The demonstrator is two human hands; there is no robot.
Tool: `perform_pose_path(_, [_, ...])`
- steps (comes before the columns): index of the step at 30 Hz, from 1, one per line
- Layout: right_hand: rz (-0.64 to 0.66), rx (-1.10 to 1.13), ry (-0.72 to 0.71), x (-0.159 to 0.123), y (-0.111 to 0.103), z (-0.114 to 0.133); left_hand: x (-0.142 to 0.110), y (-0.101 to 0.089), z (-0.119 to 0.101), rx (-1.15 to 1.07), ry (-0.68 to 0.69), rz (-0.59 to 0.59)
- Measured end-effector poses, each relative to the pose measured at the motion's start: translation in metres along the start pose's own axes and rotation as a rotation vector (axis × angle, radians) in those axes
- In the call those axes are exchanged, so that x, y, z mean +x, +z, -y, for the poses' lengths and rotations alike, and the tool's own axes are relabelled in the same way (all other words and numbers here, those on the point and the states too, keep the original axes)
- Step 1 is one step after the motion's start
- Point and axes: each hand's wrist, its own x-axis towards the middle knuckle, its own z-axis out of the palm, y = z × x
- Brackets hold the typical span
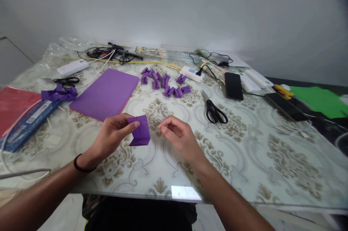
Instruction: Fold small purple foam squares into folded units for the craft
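The left hand (115, 131) pinches folded purple paper (144, 130); too tight a grip could crush its creases. The right hand (179, 135) curls nearby, whether pressed together unclear.

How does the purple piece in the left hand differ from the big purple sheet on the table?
The held piece is small, while the big sheet is much larger. The held piece is folded and creased, while the big sheet looks flat and smooth. The held piece is pinched in the left hand, while the big sheet lies on the table. Both are purple.
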Motion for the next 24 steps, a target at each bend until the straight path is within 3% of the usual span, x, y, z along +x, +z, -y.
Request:
perform_pose_path(3, [0.104, 0.046, 0.079, 0.0, 0.003, -0.004, 0.0, 0.001, -0.001, -0.037, 0.144, -0.039])
perform_pose_path(7, [0.216, 0.288, 0.258, 0.0, 0.012, -0.01, -0.005, -0.001, -0.005, 0.123, 0.441, 0.036])
perform_pose_path(10, [0.231, 0.4, 0.329, 0.002, 0.015, -0.013, -0.008, -0.003, -0.007, 0.237, 0.581, 0.117])
perform_pose_path(13, [0.178, 0.408, 0.342, 0.004, 0.014, -0.016, -0.008, -0.004, -0.007, 0.317, 0.636, 0.198])
perform_pose_path(19, [-0.021, 0.352, 0.25, 0.006, 0.006, -0.016, -0.002, -0.007, 0.001, 0.316, 0.555, 0.23])
perform_pose_path(21, [-0.075, 0.276, 0.197, 0.005, 0.005, -0.014, 0.0, -0.007, 0.002, 0.197, 0.436, 0.205])
perform_pose_path(24, [-0.103, 0.151, 0.128, 0.004, 0.005, -0.011, 0.001, -0.003, 0.001, 0.037, 0.14, 0.208])
